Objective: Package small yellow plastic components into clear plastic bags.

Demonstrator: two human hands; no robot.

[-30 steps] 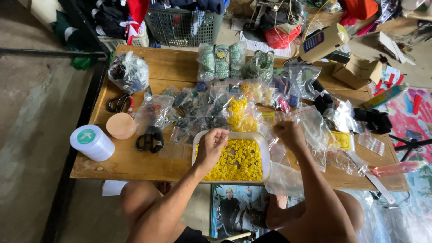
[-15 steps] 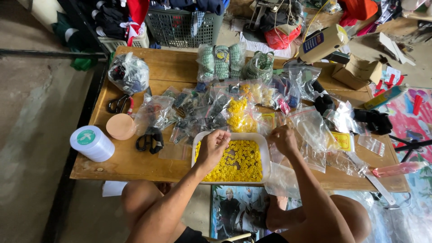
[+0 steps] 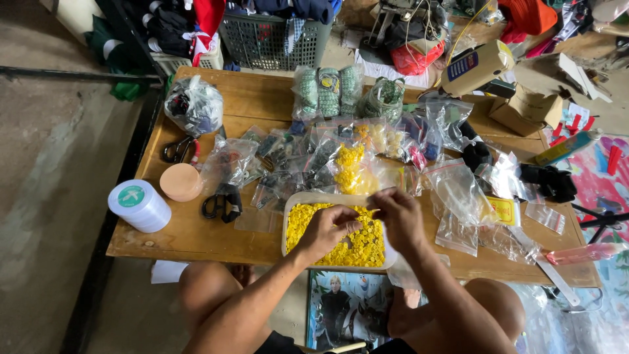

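Where one tray (image 3: 287,226) sits, two hands (image 3: 331,229) meet.

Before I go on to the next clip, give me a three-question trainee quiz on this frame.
1. True or false: the tray holds yellow buttons.
2. Which sits nearest the table's left end? A) white spool B) scissors C) tan lid
3. Where is the left hand relative to the tray?

Key:
1. True.
2. A.
3. Over the tray, fingers down at the buttons; the right hand is beside it at the tray's right edge, pinching a clear bag.
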